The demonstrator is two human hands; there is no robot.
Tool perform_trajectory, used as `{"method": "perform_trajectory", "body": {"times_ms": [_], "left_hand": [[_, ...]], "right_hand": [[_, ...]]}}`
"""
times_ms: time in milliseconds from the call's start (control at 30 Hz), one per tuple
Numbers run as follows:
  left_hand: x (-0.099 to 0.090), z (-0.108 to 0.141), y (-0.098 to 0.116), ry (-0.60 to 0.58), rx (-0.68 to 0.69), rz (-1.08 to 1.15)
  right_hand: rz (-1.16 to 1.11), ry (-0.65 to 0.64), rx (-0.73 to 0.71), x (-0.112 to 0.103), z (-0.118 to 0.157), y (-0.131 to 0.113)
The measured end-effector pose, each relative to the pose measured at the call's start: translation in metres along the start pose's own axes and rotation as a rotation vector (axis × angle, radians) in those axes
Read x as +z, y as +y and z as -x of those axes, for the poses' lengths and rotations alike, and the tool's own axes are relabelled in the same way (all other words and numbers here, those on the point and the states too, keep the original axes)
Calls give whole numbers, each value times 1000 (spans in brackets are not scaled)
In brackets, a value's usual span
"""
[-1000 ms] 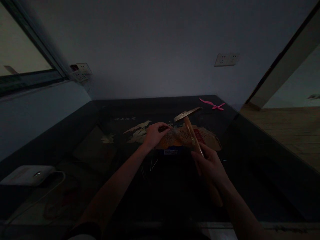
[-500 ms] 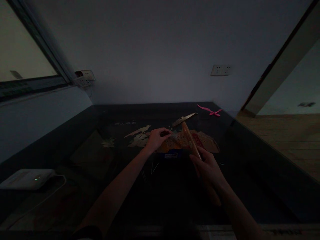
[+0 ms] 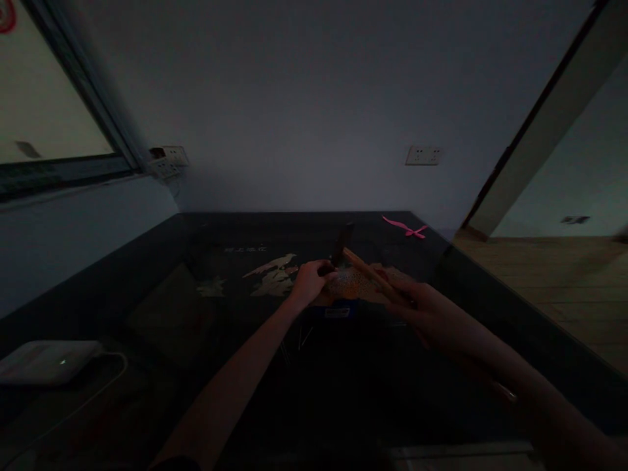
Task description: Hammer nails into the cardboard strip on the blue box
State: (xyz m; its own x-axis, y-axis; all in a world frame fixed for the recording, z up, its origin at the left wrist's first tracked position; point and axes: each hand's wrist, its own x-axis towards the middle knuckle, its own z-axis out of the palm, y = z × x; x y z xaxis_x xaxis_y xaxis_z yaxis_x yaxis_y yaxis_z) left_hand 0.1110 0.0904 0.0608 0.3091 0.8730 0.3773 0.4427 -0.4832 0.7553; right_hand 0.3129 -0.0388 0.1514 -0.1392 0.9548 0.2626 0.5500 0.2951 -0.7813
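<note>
In my right hand [image 3: 424,311] is a hammer [image 3: 367,269], gripped along its wooden handle. Its dark metal head [image 3: 342,242] stands close beside the fingertips of my left hand [image 3: 309,284]; whether it touches anything there is unclear. My left thumb and fingers are pinched together at the left edge of an orange, dark-speckled piece [image 3: 360,286]. What they hold is too small and dim to make out. Under the near side of the speckled piece is a blue item [image 3: 354,305] with a pale label. Several thin, shiny rods [image 3: 305,337] lie nearer to me.
The dark tabletop [image 3: 235,229] bears a pale bird-and-flower picture [image 3: 272,278]. A pink ribbon [image 3: 407,230] lies at the far right. At the left is a white device [image 3: 49,362] with a cable [image 3: 125,366]. Wall sockets [image 3: 422,155] are behind the table.
The hammer has swung lower and left, its head now beside my left fingertips. My right hand has turned and shifted right. My left hand keeps its pinch; the view has moved slightly.
</note>
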Motion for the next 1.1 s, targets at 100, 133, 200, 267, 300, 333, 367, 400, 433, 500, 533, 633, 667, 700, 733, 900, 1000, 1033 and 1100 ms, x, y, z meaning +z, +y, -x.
{"method": "perform_trajectory", "body": {"times_ms": [100, 133, 200, 267, 300, 333, 367, 400, 433, 500, 533, 633, 667, 700, 733, 900, 1000, 1033, 1100], "left_hand": [[-1, 1, 2, 1, 0, -11], [0, 1, 2, 3, 0, -3], [0, 1, 2, -7, -6, 15], [1, 0, 0, -15, -15, 1], [1, 0, -1, -18, -17, -27], [1, 0, -2, -15, -18, -62], [1, 0, -3, -13, -13, -95], [1, 0, -4, -10, -7, -117], [2, 0, -5, -8, 1, -124], [3, 0, -7, -6, 13, -97], [3, 0, -7, -4, 14, -79], [4, 0, -9, -3, 10, -77], [4, 0, -9, -4, 11, -92], [4, -1, -10, -3, 10, -111], [4, -1, -11, -4, 8, -130], [5, -2, -14, -31, 11, -113], [5, 0, -11, -18, 12, -79], [5, 0, -9, -15, 12, -81], [3, 0, -7, -11, -2, -104]], "right_hand": [[80, -113, -16, 0, -2, -5], [100, -116, -25, 0, -1, -6], [138, -90, -51, 1, 0, -5], [173, -82, -63, 2, 1, -2], [191, -95, -52, 3, 1, 1], [209, -112, -29, 5, 1, 3], [225, -128, -4, 6, 2, 4], [238, -138, 17, 6, 2, 5], [245, -136, 26, 6, 2, 5], [246, -94, 0, 6, 4, 2], [247, -72, -22, 5, 5, 1], [271, -88, -26, 5, 7, -2], [281, -127, -4, 6, 7, -3], [290, -167, 22, 7, 7, -3], [298, -197, 47, 8, 7, -2], [288, -169, 34, 5, 8, -7], [290, -124, -14, 4, 9, -8], [297, -130, -11, 4, 9, -8], [314, -168, 11, 7, 9, -4]]}}
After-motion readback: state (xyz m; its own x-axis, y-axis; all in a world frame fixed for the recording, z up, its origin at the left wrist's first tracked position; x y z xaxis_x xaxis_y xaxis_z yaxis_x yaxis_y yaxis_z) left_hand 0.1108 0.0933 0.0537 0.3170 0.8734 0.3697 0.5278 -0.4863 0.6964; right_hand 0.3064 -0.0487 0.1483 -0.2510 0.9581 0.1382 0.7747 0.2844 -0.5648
